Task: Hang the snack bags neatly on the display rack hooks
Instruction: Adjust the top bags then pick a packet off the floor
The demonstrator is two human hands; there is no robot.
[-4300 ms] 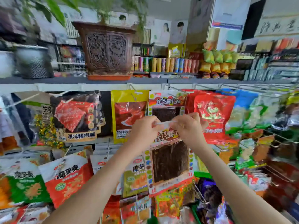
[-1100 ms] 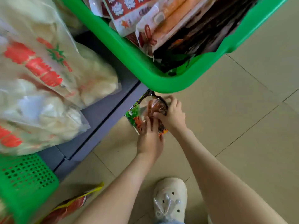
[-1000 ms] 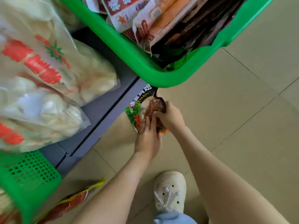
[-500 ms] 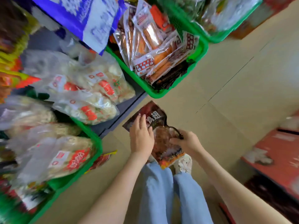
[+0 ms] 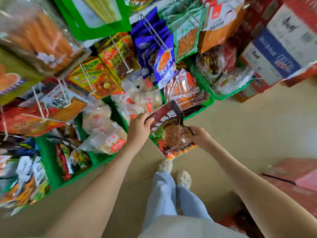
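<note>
A dark brown snack bag (image 5: 169, 130) with white lettering and a chicken-wing picture is held in front of me at mid-frame, above the floor. My left hand (image 5: 139, 128) grips its upper left edge. My right hand (image 5: 195, 136) pinches its right side near the middle. Above and to the left, white wire rack hooks (image 5: 120, 54) stick out with yellow, orange and blue snack bags (image 5: 164, 66) hanging on them.
Green plastic baskets (image 5: 208, 100) full of packets line the bottom of the rack. Stacked cardboard boxes (image 5: 274, 47) stand at the upper right, and a red box (image 5: 295, 176) lies at the lower right. My legs and shoes are on the beige tiled floor (image 5: 248, 127).
I picked the brown bag up off the floor beneath the green basket and raised it with both hands. My head has tilted up, so the rack hooks have come into view.
</note>
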